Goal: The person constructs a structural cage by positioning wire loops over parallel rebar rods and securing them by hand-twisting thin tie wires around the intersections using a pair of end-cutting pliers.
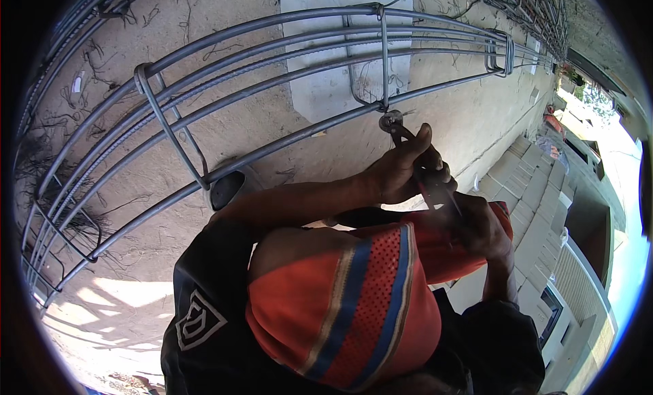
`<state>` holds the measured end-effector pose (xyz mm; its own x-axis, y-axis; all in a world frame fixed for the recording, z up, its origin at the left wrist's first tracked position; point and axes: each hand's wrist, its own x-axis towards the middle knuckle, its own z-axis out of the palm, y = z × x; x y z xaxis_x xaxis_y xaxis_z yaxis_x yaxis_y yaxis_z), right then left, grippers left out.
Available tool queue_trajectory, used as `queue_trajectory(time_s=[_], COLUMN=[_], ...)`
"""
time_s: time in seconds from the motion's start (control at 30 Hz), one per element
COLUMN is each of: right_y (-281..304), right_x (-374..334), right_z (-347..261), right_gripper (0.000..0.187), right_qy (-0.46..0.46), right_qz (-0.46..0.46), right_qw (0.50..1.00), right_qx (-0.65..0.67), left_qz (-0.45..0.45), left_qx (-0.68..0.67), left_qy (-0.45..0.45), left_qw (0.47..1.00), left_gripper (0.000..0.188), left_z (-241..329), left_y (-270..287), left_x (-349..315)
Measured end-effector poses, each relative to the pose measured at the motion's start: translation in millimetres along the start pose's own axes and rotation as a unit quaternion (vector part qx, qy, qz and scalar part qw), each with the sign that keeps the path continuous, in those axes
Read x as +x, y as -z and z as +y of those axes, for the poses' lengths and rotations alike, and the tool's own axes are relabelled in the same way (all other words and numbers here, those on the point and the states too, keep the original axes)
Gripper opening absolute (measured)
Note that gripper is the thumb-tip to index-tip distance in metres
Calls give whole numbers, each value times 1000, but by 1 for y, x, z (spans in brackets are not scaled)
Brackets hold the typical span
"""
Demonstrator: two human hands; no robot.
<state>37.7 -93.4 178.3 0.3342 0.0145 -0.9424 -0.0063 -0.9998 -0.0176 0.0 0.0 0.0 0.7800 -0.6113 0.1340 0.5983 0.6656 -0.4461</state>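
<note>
A pair of pincers (392, 121) has its round jaws at a crossing of the rebar cage (292, 145), where a stirrup (385, 62) meets the near bar. Bits of thin wire stick out beside the jaws. My left hand (408, 169) is closed around the pincers' handles, its thumb lying along them toward the jaws. To its right, my right hand (481, 230) is curled at the lower ends of the reddish handles. Motion blurs its fingers, and part of the grip is hidden.
The long cage of several bars curves across in front of me, with more stirrups (170, 126) along it. A pale board (320, 89) lies on the concrete beneath. Loose wire (75, 204) lies at left, stacked blocks (520, 181) at right. Another cage (524, 14) is at upper right.
</note>
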Motion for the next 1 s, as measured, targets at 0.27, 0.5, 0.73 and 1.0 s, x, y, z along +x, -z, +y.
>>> queue_trajectory(time_s=[0.27, 0.5, 0.73, 1.0], right_y=[-15, -42, -19, -27], right_x=[0, -3, 5, 15], right_z=[1, -22, -29, 22], right_gripper=[35, 41, 38, 13], right_qy=[91, 34, -17, 109], right_qz=[88, 406, -104, 276], right_qw=[966, 888, 853, 942], right_qx=[224, -213, 512, -155], left_qz=[154, 266, 224, 269], left_qx=[81, 124, 145, 206], left_qy=[-30, -73, -120, -101], left_qw=[984, 953, 956, 935], left_gripper=[54, 46, 40, 54], left_z=[-6, 4, 3, -10], left_y=[-13, -23, -2, -34], left_x=[-1, 5, -11, 0])
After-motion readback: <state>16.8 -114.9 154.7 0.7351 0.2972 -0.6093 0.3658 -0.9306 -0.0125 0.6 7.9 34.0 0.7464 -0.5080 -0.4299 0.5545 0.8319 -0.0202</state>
